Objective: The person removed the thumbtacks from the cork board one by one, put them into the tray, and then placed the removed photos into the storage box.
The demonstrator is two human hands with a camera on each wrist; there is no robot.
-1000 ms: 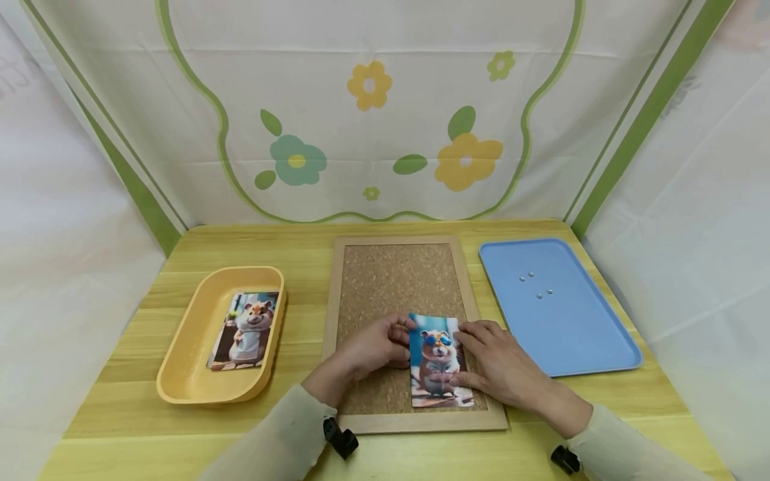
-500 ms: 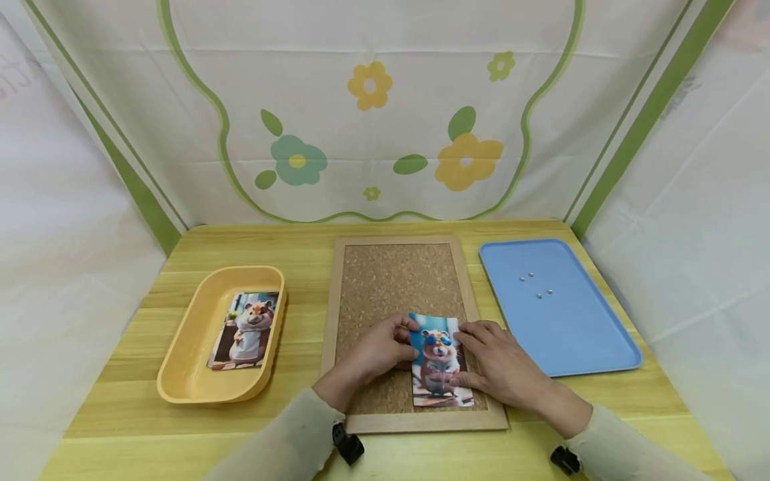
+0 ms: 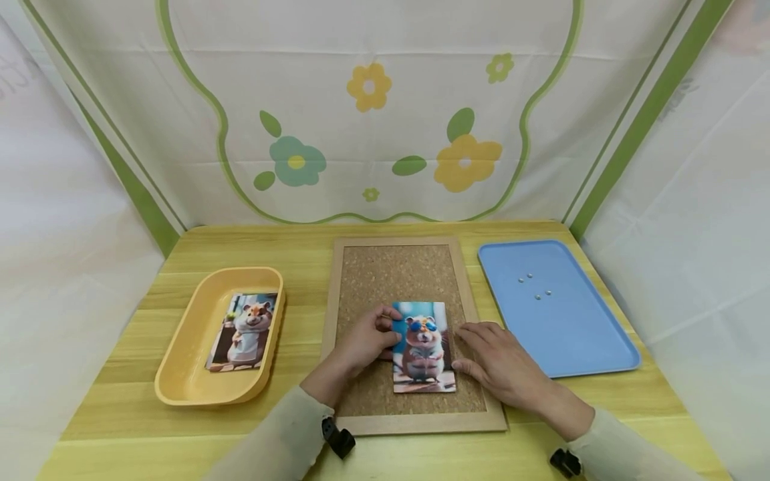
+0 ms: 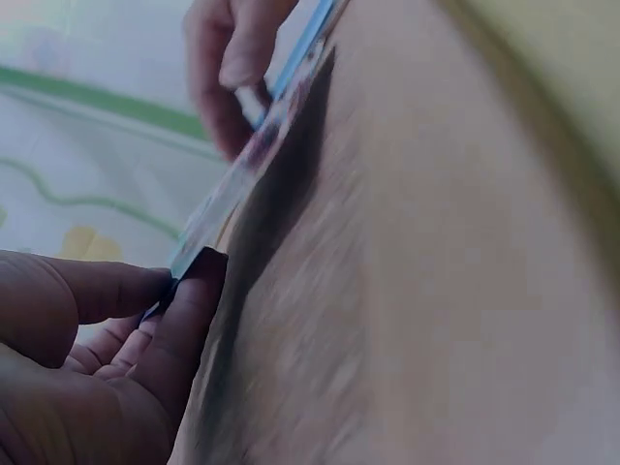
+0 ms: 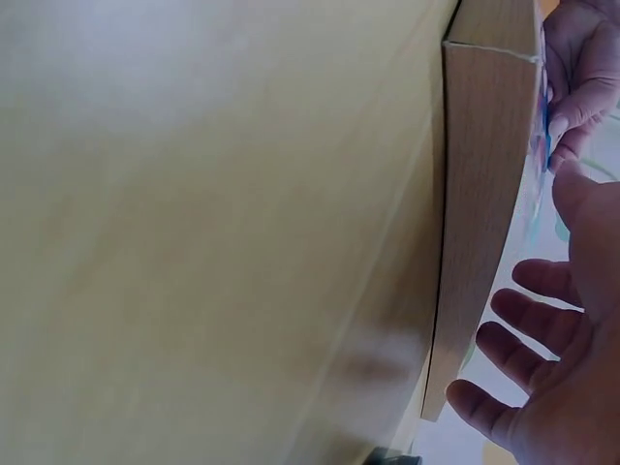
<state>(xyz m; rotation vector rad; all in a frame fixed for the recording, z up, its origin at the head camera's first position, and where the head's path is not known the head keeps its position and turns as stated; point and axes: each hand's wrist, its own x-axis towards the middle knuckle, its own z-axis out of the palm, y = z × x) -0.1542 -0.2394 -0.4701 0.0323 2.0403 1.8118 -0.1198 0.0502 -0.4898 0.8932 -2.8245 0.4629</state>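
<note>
A photo (image 3: 424,364) of a hamster in blue sunglasses is over the lower part of the wood-framed corkboard (image 3: 391,277). My left hand (image 3: 363,344) pinches its left edge between thumb and fingers. In the left wrist view the photo (image 4: 208,218) tilts off the cork, with a dark shadow beneath. Just right of the photo, my right hand (image 3: 508,367) has its fingers extended and holds nothing. The right wrist view shows that hand (image 5: 572,339) with fingers spread, beside the board's frame (image 5: 484,165).
At the left stands a yellow tray (image 3: 180,354) holding another hamster photo (image 3: 243,334). To the right lies a blue tray (image 3: 577,334) with several small silvery pieces (image 3: 538,297) on it. A patterned cloth (image 3: 367,147) hangs behind the table.
The sunglasses photo has shifted left and slightly away from me with my left hand. My right hand no longer overlaps its right edge and has stayed nearly in place.
</note>
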